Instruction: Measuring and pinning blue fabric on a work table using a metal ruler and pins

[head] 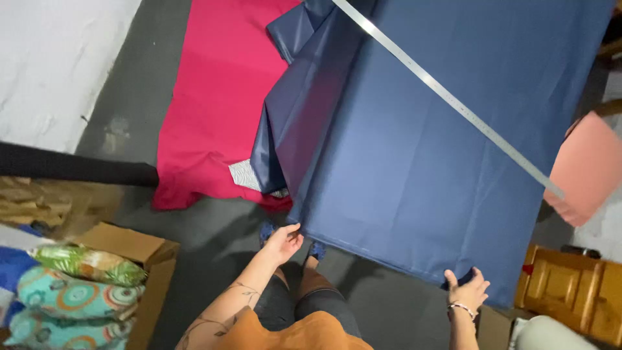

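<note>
A large dark blue fabric (pixel 421 149) lies spread flat over a raised surface, with its left side hanging in folds. My left hand (pixel 283 243) pinches the near left corner of this fabric. My right hand (pixel 468 291), with a bead bracelet on the wrist, grips the near edge further right. A long metal ruler (pixel 447 97) lies diagonally across the top of the blue fabric, from the upper middle down to the right edge.
A pink-red fabric (pixel 214 97) lies on the grey floor (pixel 214 246) to the left. A cardboard box (pixel 139 249) and patterned cushions (pixel 71 291) sit at lower left. A wooden cabinet (pixel 573 291) stands at lower right, with a pink panel (pixel 586 168) above it.
</note>
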